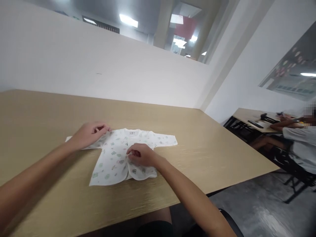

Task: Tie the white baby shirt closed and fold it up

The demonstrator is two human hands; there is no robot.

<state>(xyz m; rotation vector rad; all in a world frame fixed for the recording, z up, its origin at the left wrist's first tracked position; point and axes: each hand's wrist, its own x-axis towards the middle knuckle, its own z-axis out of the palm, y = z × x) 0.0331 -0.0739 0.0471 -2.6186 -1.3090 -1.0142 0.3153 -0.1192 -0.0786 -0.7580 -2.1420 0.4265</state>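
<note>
A white baby shirt (111, 161) with small green and grey prints lies spread on the wooden table, its neckline away from me and its front opening towards me. My left hand (90, 134) is over the left sleeve, with thumb and fingertips pinched together at the shoulder edge; it hides part of that sleeve. My right hand (142, 154) lies over the middle of the shirt, its fingers curled and closed on the fabric by the front opening. The right sleeve stretches flat out to the side. A small label shows inside the neckline.
The wooden table (209, 144) reaches back to a white wall (123, 72) with a window above it. On the right, a person in a white top (301, 141) sits at another table (243, 113) with dark items on it. A black chair edge (230, 222) is close by my right arm.
</note>
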